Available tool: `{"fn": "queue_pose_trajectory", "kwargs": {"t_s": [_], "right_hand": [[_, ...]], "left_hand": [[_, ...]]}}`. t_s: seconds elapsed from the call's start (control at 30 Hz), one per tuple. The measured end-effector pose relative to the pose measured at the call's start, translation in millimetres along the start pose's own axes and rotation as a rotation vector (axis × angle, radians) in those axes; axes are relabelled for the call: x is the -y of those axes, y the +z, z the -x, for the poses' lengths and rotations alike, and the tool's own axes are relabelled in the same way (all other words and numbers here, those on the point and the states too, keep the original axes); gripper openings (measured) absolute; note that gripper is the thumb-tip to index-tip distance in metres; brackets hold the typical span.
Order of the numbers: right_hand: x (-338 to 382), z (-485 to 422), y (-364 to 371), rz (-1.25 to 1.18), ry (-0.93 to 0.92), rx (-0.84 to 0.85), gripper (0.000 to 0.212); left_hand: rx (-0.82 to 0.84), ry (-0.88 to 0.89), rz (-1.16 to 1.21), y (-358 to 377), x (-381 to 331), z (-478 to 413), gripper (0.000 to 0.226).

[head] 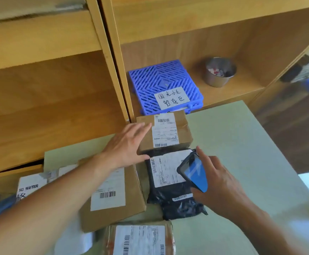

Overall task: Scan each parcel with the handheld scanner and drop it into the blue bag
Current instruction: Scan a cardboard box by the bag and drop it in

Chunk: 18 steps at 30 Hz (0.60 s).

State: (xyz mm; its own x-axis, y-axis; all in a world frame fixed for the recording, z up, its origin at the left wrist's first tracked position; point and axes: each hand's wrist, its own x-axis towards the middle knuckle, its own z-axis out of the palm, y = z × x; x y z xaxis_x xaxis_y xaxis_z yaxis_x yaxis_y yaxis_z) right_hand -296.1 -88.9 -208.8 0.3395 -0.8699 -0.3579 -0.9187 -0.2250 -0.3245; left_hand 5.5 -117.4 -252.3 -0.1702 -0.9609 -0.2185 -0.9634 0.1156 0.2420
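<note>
Small box [168,131], 12 o'clock of black parcel [177,207]: touched by straight-fingered left hand [126,144]. Scanner [194,172], over that parcel: clasped in right hand [221,184].

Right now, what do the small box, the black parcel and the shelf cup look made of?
Small box: matte brown cardboard, creased top. Black parcel: thin glossy plastic film, wrinkled, shiny highlights. Cup: probably steel, grey brushed sheen.
</note>
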Motion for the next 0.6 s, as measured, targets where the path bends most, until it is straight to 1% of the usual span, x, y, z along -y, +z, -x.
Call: {"fn": "queue_pose_trajectory", "kwargs": {"t_s": [0.07,0.2,0.3,0.5,0.6], "right_hand": [[1,-10,3,-0.005,0.007,0.003,0.107],[1,-29,4,0.007,0.055,-0.001,0.106],[5,-35,4,0.003,0.072,0.008,0.104],[6,-44,6,-0.041,0.100,0.014,0.106],[7,-46,6,-0.054,0.104,0.017,0.107]], "left_hand": [[0.033,0.006,-0.034,-3,13,-28,0.125],[0.216,0.079,-0.128,2,27,-70,0.141],[0.310,0.100,-0.158,10,33,-88,0.146],[0.406,0.045,-0.139,18,40,-96,0.153],[0.378,0.050,-0.161,20,38,-96,0.150]]}}
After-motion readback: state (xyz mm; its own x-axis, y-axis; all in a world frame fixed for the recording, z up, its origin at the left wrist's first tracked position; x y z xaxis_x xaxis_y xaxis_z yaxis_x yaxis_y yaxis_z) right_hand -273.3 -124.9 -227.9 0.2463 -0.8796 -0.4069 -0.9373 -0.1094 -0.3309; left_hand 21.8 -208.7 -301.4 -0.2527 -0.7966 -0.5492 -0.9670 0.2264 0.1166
